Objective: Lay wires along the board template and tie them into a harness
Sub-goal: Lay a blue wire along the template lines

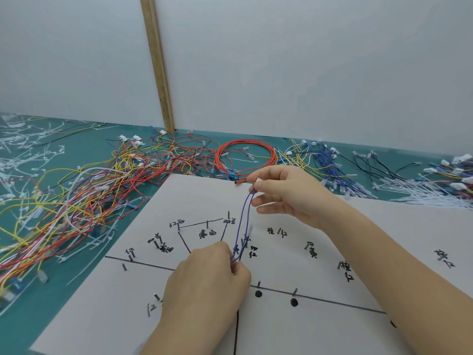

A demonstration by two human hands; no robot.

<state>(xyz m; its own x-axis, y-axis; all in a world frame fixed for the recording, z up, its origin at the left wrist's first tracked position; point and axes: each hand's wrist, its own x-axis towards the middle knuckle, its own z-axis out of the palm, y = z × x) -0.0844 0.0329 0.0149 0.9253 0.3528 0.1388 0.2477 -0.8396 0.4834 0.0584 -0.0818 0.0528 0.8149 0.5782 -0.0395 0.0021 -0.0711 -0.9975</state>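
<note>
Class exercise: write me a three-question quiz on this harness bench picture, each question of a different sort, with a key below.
1. True or false: the purple wires run between both hands.
2. Which thing lies coiled on the mat beyond the board? A) red wire coil B) black hose C) roll of tape
3. Fill in: the right hand pinches the wires' white ____.

Key:
1. True: the left hand pinches their lower end, and the right hand holds the upper end.
2. A: the red wire coil.
3. Connector.
</note>
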